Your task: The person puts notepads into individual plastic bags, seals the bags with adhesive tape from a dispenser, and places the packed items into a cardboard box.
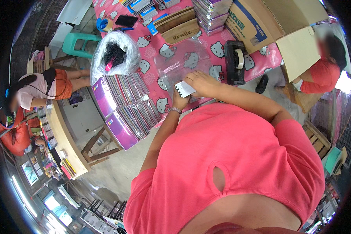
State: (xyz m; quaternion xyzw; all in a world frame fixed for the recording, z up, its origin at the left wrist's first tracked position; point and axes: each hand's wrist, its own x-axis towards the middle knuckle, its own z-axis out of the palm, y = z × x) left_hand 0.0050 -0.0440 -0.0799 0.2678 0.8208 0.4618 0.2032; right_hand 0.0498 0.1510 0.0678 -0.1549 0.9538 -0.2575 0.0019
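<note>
A small white spiral notepad (pixel 184 89) with a black coil is held over the near edge of the table. My left hand (pixel 180 100), with a bracelet at the wrist, grips it from below. Fingers of my right hand (pixel 201 83) close on its right side and upper corner, and the fingertips are partly hidden. Just beyond my hands, clear plastic sheets or bags (pixel 179 62) lie on the pink patterned tablecloth (pixel 146 68). To the left are clear-wrapped packs of spiral notebooks (pixel 126 89) with purple covers.
A tape dispenser (pixel 234 64) and an open cardboard box (pixel 253 23) stand at the right. Notebook stacks (pixel 210 15) and a cardboard holder (pixel 179 29) are at the back. A plastic bag (pixel 121 43) sits left. Two other people (pixel 60 84), (pixel 319 76) are nearby.
</note>
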